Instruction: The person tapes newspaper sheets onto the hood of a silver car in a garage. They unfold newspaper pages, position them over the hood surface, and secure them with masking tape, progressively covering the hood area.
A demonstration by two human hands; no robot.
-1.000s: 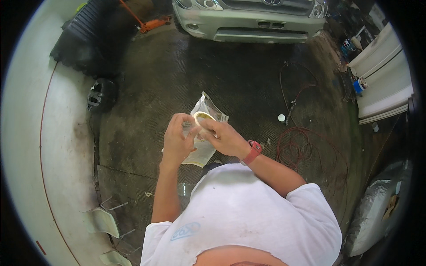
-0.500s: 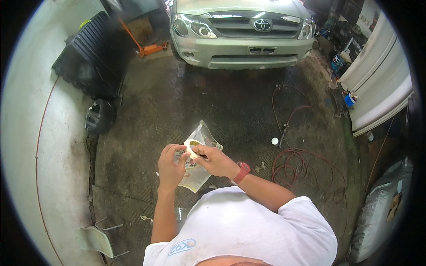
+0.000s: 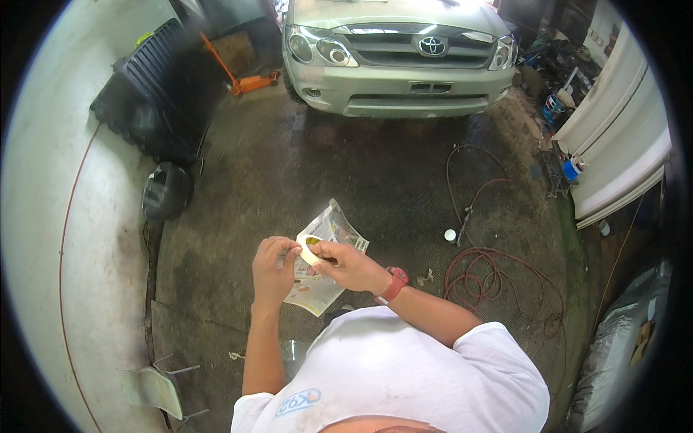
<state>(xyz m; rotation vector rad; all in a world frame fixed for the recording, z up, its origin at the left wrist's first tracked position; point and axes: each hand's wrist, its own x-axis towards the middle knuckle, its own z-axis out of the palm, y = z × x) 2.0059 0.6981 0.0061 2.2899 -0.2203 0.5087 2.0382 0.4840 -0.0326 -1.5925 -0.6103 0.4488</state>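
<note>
Roll of tape held at chest height, its end being picked at, nothing yet pulled free

A small pale roll of tape (image 3: 310,247) is gripped by the right hand (image 3: 351,265), whose fingers are closed around its rim, while the fingertips of the left hand (image 3: 273,265) are pinched at the roll's near edge, as if the loose end were being sought. A clear plastic packet (image 3: 323,278) with printed card is seen just under both hands; which hand holds it cannot be told. No strip is seen drawn off, so the work is judged to be at its start: the end is yet to be lifted and pulled. On the garage floor (image 3: 303,166) beyond, a silver car (image 3: 397,54), an orange jack (image 3: 242,76) and a coiled red hose (image 3: 498,281) are seen.
</note>
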